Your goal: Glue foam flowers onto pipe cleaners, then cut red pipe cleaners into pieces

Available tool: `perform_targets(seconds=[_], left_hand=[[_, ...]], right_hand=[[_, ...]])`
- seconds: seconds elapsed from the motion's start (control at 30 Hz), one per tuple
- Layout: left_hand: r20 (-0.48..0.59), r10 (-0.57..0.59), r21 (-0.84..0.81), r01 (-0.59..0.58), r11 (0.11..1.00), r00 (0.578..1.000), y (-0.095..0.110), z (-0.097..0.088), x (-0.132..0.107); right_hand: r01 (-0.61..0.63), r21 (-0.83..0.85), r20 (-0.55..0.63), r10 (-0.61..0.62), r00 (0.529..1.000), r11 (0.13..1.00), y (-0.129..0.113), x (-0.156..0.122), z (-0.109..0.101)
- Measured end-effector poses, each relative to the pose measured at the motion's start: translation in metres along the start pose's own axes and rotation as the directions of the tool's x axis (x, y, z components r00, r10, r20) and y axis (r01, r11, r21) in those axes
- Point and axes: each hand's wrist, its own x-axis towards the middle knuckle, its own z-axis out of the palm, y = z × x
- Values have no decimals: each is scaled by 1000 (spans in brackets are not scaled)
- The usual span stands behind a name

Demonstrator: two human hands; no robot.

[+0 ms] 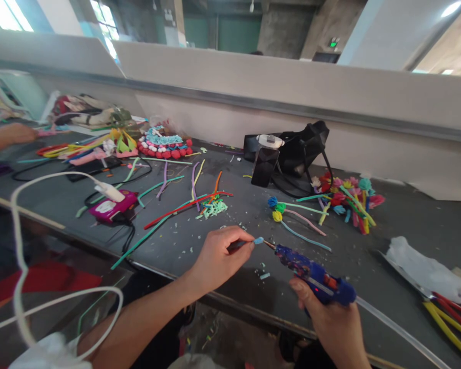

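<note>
My left hand is pinched shut on a thin grey stick with a small light-blue foam piece at its tip. My right hand grips a blue hot glue gun whose nozzle points left and nearly touches the blue piece. A clear glue stick trails from the back of the gun. Both hands hover over the near edge of a dark grey table. Small foam scraps lie just under the nozzle.
Foam flowers with coloured stems lie at the right, a black bag and phone behind. Loose foam strips, a pink device with a white cable, a red-and-blue craft, another person's arm far left, white plastic right.
</note>
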Motion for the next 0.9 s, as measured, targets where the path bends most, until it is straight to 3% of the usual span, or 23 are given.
perform_targets(seconds=[0.17, 0.3, 0.4, 0.57, 0.67, 0.9], left_hand=[[10, -4, -1, 4, 1000, 1000, 0, 0, 0], [-25, -25, -11, 25, 1000, 999, -8, -6, 7], [-133, -92, 2, 93, 996, 987, -24, -22, 22], [-249, -181, 176, 228, 958, 951, -62, -50, 56], [-203, -231, 308, 286, 907, 951, -82, -52, 74], [-119, -285, 384, 309, 870, 951, -106, -37, 88]], right_hand=[[-55, 31, -6, 55, 998, 998, -2, 4, -1], [-140, 308, 118, 109, 987, 941, -6, 10, -2], [-213, 509, 177, 141, 974, 834, -9, 13, -4], [-327, 578, 246, 222, 943, 748, -9, 13, -4], [-357, 578, 246, 261, 934, 734, -8, 14, -2], [-370, 581, 255, 269, 929, 725, -7, 14, -5]])
